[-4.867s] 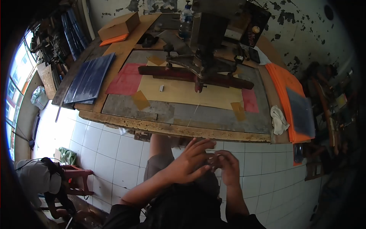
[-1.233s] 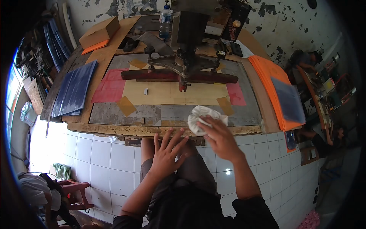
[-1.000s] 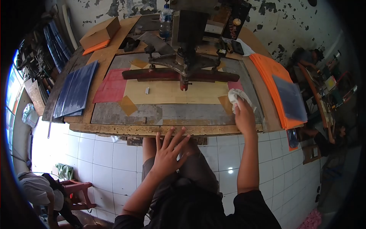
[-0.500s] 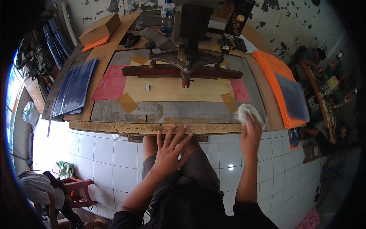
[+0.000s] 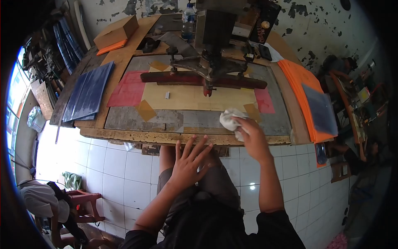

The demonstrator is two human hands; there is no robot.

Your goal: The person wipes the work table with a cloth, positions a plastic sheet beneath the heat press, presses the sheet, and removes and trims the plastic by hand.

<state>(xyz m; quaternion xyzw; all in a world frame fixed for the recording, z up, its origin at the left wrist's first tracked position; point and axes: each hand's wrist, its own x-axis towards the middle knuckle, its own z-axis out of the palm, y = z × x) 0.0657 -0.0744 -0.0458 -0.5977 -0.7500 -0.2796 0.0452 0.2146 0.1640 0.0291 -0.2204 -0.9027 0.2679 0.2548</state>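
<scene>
A crumpled white cloth (image 5: 230,119) is gripped in my right hand (image 5: 253,137), over the front right part of the grey metal plate (image 5: 199,117). My left hand (image 5: 190,164) has its fingers spread, their tips at the worn wooden front edge (image 5: 145,137) of the table. Beyond them, a yellow sheet (image 5: 182,93) lies on the plate between a pink piece (image 5: 127,88) on the left and a smaller pink piece (image 5: 264,100) on the right. Brown tape (image 5: 146,110) holds corners down. Above the sheet stands a heavy press with a dark red bar (image 5: 178,79).
Blue plastic sheets (image 5: 89,91) lie at the left. Orange sheets (image 5: 299,83) with a clear blue sleeve (image 5: 318,108) are stacked at the right. A cardboard box (image 5: 116,31) and a water bottle (image 5: 188,21) stand behind. Other people sit at lower left and far right.
My right hand has moved left along the front of the plate with the cloth. My left hand stays at the table edge, and the view has shifted slightly.
</scene>
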